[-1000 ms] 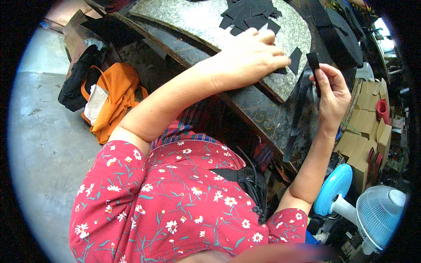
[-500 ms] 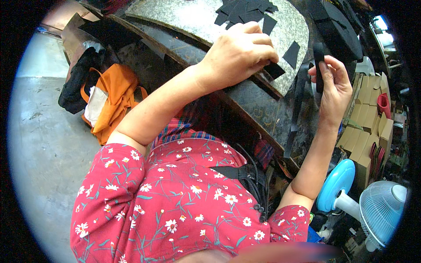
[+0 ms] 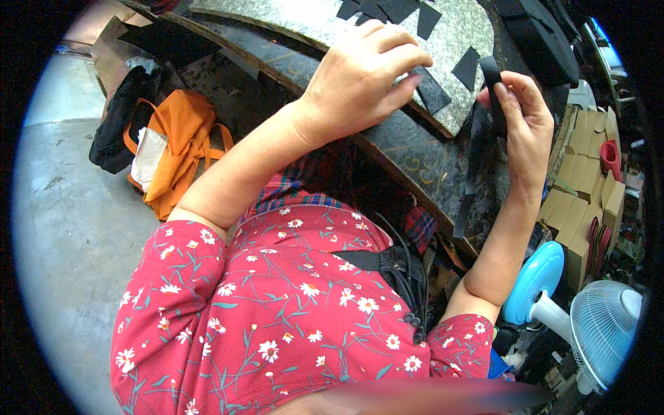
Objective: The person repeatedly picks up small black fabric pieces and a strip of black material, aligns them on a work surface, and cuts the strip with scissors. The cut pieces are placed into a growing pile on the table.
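Over the near edge of a speckled stone-like slab [image 3: 453, 34], my left hand [image 3: 366, 77] hovers with thumb and fingers apart. A small black flat piece [image 3: 434, 93] lies on the slab's edge just beyond its thumb, partly behind the fingertips. My right hand [image 3: 523, 114] pinches a black strip [image 3: 490, 72] between thumb and fingers, its upper end curling over. Below this hand a black band [image 3: 465, 187] trails down the dark table; whether it is the same strip I cannot tell. Another black piece [image 3: 466, 68] rests on the slab between my hands.
Several black cut pieces [image 3: 400, 10] lie at the slab's far side. A thick black roll [image 3: 536, 48] stands at far right. The dark table [image 3: 422, 162] has a wooden edge. Cardboard boxes [image 3: 574, 200] and a blue fan [image 3: 605, 325] are to the right, an orange bag [image 3: 181, 138] left.
My left hand has opened and lifted slightly off the black piece, which now lies on the slab edge. In my right hand the strip's upper end has tilted left. The view has shifted a little.
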{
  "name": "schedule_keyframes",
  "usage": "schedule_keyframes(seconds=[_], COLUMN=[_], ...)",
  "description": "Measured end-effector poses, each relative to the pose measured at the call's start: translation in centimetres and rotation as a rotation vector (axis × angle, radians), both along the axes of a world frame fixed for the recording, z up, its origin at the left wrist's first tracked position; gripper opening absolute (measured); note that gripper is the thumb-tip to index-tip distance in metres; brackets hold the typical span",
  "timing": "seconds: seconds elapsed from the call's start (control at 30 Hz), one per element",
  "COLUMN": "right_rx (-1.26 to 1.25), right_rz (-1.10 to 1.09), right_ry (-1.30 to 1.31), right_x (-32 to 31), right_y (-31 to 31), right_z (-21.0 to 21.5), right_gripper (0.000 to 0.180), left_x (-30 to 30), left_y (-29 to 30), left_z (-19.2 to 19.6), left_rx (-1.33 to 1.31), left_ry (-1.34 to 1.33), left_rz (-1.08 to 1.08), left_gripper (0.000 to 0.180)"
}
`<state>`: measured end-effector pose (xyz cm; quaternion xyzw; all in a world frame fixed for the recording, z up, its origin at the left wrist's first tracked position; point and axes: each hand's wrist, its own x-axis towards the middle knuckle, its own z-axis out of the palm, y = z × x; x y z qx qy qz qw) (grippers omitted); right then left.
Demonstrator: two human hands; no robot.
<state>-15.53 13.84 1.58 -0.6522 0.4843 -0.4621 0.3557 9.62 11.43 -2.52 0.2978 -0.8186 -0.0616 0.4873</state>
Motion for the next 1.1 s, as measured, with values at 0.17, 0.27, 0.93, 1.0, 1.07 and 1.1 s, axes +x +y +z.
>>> schedule_keyframes(seconds=[0.17,0.27,0.93,1.0,1.07,1.1], right_rx=[0.139,0.169,0.136,0.011,-0.019,0.015], right_rz=[-0.092,-0.098,-0.129,-0.065,-0.042,-0.052], right_ry=[0.136,0.159,0.162,0.128,0.109,0.112], right_x=[0.0,0.0,0.4,0.9,1.2,1.3], right_y=[0.3,0.5,0.5,0.4,0.4,0.4], right_z=[0.5,0.5,0.5,0.1,-0.1,-0.1], right_gripper=[0.018,0.015,0.016,0.015,0.015,0.015], left_x=[-0.8,-1.1,-1.7,-1.7,-1.5,-1.5], left_y=[-0.4,-1.0,-1.8,-2.0,-2.0,-2.0], left_z=[-0.5,-0.8,-1.1,-1.0,-1.0,-0.9], left_rx=[0.000,0.018,0.045,0.091,0.114,0.122], left_ry=[-0.183,-0.162,-0.165,-0.156,-0.147,-0.147], left_rz=[0.046,-0.001,0.036,0.005,-0.012,-0.015], left_gripper=[0.016,0.014,0.015,0.013,0.012,0.013])
